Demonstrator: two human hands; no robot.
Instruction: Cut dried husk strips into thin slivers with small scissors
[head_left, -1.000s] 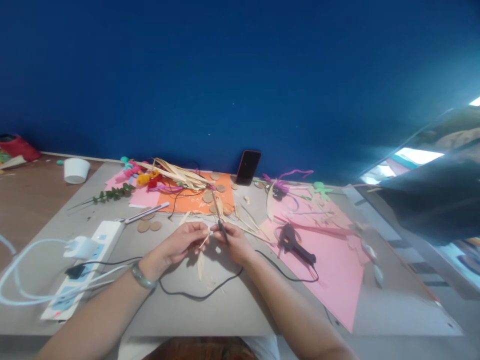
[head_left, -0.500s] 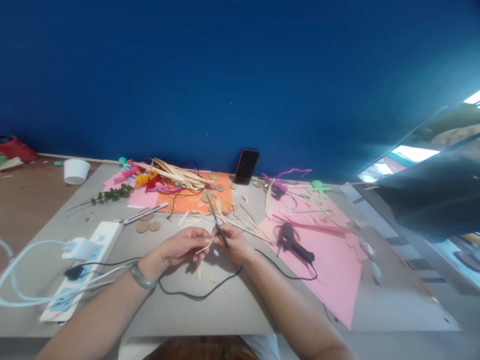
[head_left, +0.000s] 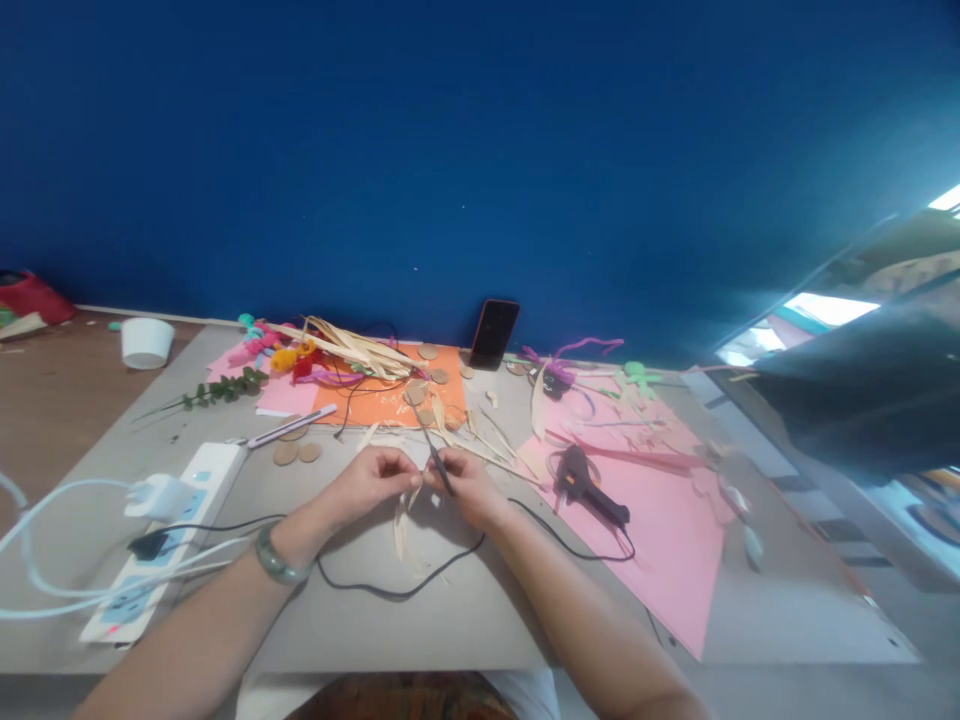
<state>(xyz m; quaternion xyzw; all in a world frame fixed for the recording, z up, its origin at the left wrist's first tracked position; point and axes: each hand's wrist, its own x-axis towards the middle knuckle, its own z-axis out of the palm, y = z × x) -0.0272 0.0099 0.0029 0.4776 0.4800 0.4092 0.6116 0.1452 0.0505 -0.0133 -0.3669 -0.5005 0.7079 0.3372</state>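
Observation:
My left hand (head_left: 370, 484) is closed in a pinch on a thin pale straw strip (head_left: 414, 492) over the middle of the grey table (head_left: 465, 610). My right hand (head_left: 463, 487) is closed around small dark scissors (head_left: 436, 462), whose blades point away from me and meet the strip. The two hands nearly touch. Another pale strip (head_left: 400, 528) lies on the table just below them.
A black glue gun (head_left: 591, 487) lies on pink paper (head_left: 664, 530) to the right, its cord (head_left: 405, 588) looping under my wrists. A white power strip (head_left: 169, 530) is on the left. An orange sheet (head_left: 390, 400), straw strips, pipe cleaners, cardboard discs and a phone (head_left: 496, 334) are behind.
My hands have drawn closer together and a little farther from me. The strip in my left hand has turned from slanting down to lying near the scissors.

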